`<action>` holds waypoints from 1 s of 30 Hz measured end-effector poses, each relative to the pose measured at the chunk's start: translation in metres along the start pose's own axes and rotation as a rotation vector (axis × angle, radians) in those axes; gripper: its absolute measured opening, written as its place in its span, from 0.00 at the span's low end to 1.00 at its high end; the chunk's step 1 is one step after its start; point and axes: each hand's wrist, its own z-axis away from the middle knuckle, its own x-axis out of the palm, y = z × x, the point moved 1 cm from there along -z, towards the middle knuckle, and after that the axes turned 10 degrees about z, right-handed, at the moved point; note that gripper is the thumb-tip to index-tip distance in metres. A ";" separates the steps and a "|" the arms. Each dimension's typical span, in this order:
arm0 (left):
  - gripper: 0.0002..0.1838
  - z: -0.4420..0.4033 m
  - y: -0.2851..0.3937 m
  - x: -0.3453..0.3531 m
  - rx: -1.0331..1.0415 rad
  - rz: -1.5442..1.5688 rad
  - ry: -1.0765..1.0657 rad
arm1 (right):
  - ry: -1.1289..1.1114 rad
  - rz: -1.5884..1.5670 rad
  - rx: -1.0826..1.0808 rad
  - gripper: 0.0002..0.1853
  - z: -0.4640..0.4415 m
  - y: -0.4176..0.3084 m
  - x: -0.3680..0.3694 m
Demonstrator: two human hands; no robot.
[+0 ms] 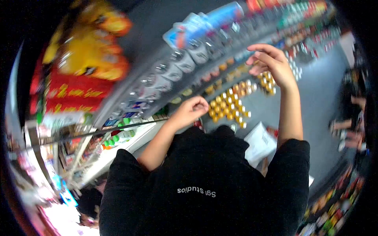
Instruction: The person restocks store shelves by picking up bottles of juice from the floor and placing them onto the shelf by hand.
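In the head view, my left hand (191, 109) hangs in front of the black shirt (204, 169), its fingers curled in towards the thumb and nothing visible in them. Just beyond its fingertips stand rows of yellow bottles with pale caps (226, 106), low down by the shelf. My right hand (271, 63) is raised further out, fingers bent but apart, holding nothing. It hovers in front of the shelf of goods, not visibly touching anything. Behind it is another group of yellow bottles (267, 83). Motion blur hides the labels.
A long shelf carries clear bottles with white labels (171, 72). Yellow and orange packets (88, 47) sit above red boxes (75, 92) at left. A white box or bag (260, 143) is near my right side. Other people (352, 114) are at the right edge.
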 end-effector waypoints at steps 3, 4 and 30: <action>0.05 -0.038 -0.060 0.013 -0.176 -0.015 -0.117 | 0.077 0.023 0.396 0.16 0.040 0.129 -0.013; 0.06 -0.048 -0.074 0.017 -0.252 -0.160 -0.138 | 0.136 -0.002 0.501 0.15 0.056 0.158 -0.005; 0.12 -0.149 -0.514 0.019 -0.618 -0.372 -0.319 | 0.269 0.800 1.058 0.18 0.081 0.734 0.178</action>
